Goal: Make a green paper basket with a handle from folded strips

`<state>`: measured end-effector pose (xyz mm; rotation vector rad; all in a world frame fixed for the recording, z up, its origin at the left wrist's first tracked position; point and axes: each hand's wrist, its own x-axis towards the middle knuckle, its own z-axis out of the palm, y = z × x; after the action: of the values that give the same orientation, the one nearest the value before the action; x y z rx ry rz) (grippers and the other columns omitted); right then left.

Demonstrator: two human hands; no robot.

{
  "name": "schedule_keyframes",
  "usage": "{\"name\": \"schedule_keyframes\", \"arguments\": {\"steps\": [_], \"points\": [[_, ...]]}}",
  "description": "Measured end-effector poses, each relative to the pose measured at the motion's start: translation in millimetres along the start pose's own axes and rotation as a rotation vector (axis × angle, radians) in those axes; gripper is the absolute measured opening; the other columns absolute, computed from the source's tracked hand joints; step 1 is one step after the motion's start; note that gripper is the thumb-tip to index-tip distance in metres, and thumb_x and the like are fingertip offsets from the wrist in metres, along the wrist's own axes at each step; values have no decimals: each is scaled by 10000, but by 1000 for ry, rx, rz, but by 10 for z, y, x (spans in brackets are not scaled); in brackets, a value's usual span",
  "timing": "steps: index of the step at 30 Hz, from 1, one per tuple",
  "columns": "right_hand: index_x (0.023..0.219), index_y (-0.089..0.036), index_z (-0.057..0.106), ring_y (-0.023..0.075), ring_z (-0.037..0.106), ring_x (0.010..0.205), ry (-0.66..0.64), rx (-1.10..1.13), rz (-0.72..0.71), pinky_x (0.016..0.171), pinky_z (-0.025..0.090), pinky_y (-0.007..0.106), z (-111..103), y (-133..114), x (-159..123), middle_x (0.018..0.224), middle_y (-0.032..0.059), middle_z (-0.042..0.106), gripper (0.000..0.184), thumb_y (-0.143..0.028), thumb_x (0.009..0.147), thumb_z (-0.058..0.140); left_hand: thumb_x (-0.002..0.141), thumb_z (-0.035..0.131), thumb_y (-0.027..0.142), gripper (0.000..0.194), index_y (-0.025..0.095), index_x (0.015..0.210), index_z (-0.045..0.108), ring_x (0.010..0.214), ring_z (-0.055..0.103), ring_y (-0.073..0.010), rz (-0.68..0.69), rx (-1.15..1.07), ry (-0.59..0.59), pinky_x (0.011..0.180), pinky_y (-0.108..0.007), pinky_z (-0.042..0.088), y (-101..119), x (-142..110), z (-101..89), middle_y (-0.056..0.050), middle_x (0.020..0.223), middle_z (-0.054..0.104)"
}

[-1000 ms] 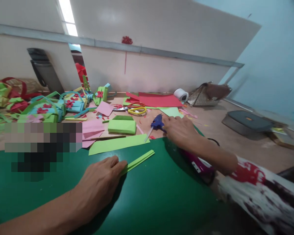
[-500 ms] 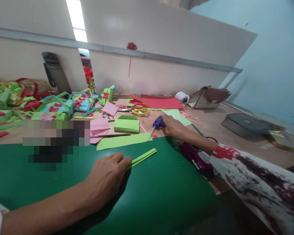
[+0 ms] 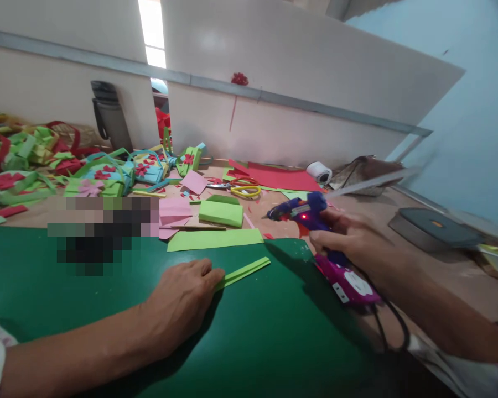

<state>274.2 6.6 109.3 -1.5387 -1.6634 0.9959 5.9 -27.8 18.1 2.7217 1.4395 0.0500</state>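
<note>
Plainly, the nozzle is the worry: the blue glue gun (image 3: 309,209), right of centre, shows a red light, so its tip is probably hot and could burn a finger if it swung low. The right hand (image 3: 342,235) wraps its handle; the black cord (image 3: 405,331) looping at lower right (presumably the gun's) might snag. Below centre, the left hand (image 3: 186,296) pinches one end of the folded strip (image 3: 249,271) over the green mat (image 3: 249,348); a slack pinch could let the layers part. The strip looks lime, narrow and straight, creased lengthwise.
</note>
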Motion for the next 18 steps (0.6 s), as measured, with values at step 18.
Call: {"name": "schedule_keyframes", "arguments": {"steps": [18], "points": [[845,-249,695,276,641,671,-177,-425,42,542,541,365,166,279,-602,769,61,696,349,-551,711,583,896,386,183,188,204,771,524,649,550,-226,-23,-73,40,586,-348,419,-18,13,84,-27,733,571]]}}
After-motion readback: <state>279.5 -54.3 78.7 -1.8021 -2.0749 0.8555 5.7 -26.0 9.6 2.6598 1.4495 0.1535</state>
